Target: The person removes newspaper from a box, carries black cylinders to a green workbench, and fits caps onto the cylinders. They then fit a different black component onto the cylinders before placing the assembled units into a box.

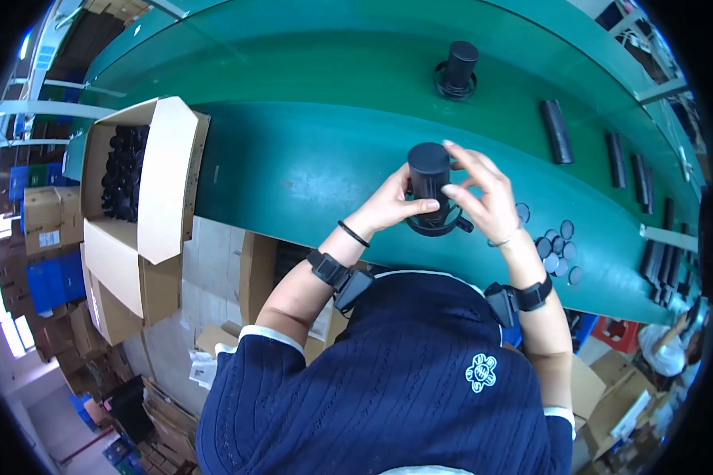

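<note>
A black cylinder (429, 162) with a flat round top stands upright, or nearly so, at the near edge of the green bench. My left hand (390, 204) is wrapped around its left side, thumb across the front. On its right, my right hand (487, 194) has fingers curved and apart. Its index fingertip is at the top rim and its thumb tip is by the side; firm contact cannot be made out. Around the cylinder's lower end is a black ring-like part (432, 231), partly hidden. Several small round black discs (553, 245) lie to the right of my right hand.
A similar black cylinder (459, 67) with a ring stands on the raised far strip. Black tubes (557, 131) lie at the right. An open cardboard box (170, 178) of black parts is at the left. A person (665, 348) is at the far right.
</note>
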The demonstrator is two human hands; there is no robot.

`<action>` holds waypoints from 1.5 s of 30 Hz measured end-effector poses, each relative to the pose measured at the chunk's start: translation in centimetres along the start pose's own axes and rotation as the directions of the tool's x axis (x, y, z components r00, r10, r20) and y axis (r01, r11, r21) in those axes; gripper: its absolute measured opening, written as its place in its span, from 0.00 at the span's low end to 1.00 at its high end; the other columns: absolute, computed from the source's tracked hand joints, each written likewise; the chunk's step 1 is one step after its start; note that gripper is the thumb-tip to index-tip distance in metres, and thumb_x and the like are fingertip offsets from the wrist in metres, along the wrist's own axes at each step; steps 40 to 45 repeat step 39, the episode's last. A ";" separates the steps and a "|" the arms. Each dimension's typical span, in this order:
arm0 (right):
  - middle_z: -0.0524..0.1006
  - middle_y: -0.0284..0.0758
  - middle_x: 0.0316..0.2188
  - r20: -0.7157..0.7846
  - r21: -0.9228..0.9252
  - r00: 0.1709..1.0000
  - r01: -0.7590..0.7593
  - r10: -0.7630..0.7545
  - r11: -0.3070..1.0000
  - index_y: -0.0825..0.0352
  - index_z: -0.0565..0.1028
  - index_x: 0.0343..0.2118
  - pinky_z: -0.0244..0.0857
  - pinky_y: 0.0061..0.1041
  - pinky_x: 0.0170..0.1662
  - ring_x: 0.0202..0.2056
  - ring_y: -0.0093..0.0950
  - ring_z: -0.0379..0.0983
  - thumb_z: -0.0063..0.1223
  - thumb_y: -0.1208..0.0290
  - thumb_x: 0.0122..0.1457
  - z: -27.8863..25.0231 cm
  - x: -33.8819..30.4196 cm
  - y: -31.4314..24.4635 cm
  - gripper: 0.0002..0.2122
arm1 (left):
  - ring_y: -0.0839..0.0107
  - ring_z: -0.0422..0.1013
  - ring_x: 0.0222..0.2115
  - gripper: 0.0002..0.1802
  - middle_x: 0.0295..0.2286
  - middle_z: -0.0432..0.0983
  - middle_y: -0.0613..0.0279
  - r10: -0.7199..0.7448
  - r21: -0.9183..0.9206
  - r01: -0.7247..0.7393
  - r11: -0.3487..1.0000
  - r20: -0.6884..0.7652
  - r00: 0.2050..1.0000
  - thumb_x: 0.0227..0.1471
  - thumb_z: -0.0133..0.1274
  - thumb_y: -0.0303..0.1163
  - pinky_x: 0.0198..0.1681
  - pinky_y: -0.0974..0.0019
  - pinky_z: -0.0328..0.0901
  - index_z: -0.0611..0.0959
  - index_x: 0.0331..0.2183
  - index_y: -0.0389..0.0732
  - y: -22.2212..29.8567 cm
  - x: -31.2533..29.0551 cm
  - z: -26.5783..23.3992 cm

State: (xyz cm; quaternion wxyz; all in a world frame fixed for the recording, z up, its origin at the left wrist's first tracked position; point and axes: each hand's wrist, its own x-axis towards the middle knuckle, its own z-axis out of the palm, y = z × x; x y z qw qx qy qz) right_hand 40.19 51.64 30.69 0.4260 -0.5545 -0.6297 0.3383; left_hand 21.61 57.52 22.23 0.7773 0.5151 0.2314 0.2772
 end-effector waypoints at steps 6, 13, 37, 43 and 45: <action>0.74 0.37 0.41 -0.077 -0.081 0.987 -0.149 0.143 0.985 0.69 0.74 0.47 0.68 0.21 0.37 0.41 0.25 0.72 0.51 0.74 0.59 -2.9 -3.6 4.5 0.13 | 0.73 0.67 0.45 0.36 0.44 0.71 0.63 -0.079 -0.107 0.076 0.991 -0.023 0.997 0.44 0.66 0.33 0.52 0.66 0.62 0.66 0.52 0.37 0.4 -0.1 -2.9; 0.75 0.35 0.32 -0.111 0.104 0.896 -0.420 0.430 0.902 0.72 0.77 0.38 0.64 0.17 0.34 0.31 0.21 0.71 0.50 0.75 0.60 -3.8 -8.6 8.5 0.08 | 0.76 0.70 0.40 0.34 0.39 0.73 0.64 -0.040 -0.038 0.032 0.999 -0.224 0.974 0.43 0.67 0.31 0.46 0.68 0.66 0.69 0.50 0.37 2.0 2.4 -4.7; 0.79 0.43 0.34 -0.427 -0.044 0.603 -0.759 0.675 0.650 0.66 0.79 0.37 0.70 0.30 0.38 0.33 0.36 0.77 0.53 0.74 0.54 -7.2 -30.3 8.0 0.09 | 0.54 0.72 0.40 0.45 0.40 0.75 0.47 0.648 0.667 0.563 0.488 -0.709 0.278 0.30 0.72 0.45 0.49 0.51 0.66 0.71 0.46 0.28 3.4 18.9 -19.5; 0.79 0.44 0.34 -0.534 0.080 0.422 -0.838 0.733 0.540 0.65 0.79 0.38 0.70 0.30 0.38 0.34 0.34 0.77 0.53 0.73 0.53 -7.8 -36.3 7.6 0.10 | 0.53 0.71 0.43 0.48 0.43 0.73 0.44 0.401 0.590 0.455 0.667 -0.799 0.449 0.34 0.69 0.48 0.50 0.47 0.65 0.66 0.48 0.27 4.3 21.3 -8.2; 0.79 0.44 0.34 -0.534 0.080 0.422 -0.838 0.733 0.540 0.65 0.79 0.38 0.70 0.30 0.38 0.34 0.34 0.77 0.53 0.73 0.53 -7.8 -36.3 7.6 0.10 | 0.53 0.71 0.43 0.48 0.43 0.73 0.44 0.401 0.590 0.455 0.667 -0.799 0.449 0.34 0.69 0.48 0.50 0.47 0.65 0.66 0.48 0.27 4.3 21.3 -8.2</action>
